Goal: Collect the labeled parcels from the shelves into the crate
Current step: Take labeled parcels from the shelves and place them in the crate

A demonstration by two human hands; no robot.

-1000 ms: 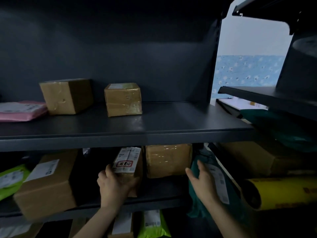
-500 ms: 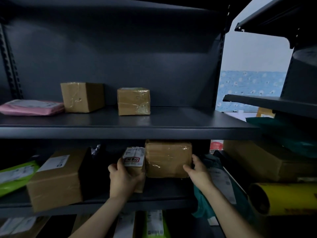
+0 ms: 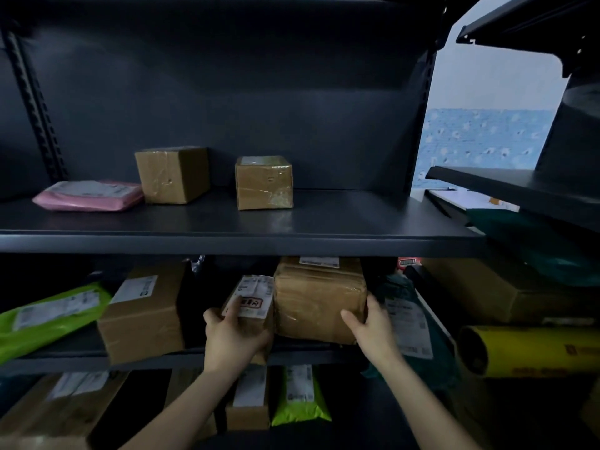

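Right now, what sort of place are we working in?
Probably a parcel depot or stockroom: dark metal shelving holds taped cardboard boxes, and a pink mailer bag and a green mailer bag carry shipping labels.

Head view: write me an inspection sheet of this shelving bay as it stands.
Surface: dark metal upper shelf; fuller middle shelf below.
Job's things: small labeled box held by the left hand; taped brown box beside it, gripped at its right edge.
Clutter: pink mailer and two cardboard boxes on the upper shelf; green mailer, large labeled box, yellow roll.
Grippers: left hand closed on the small box; right hand on the taped box.
Cables: nothing seen.
Surroundings: blue patterned wall to the right; crate not in view.
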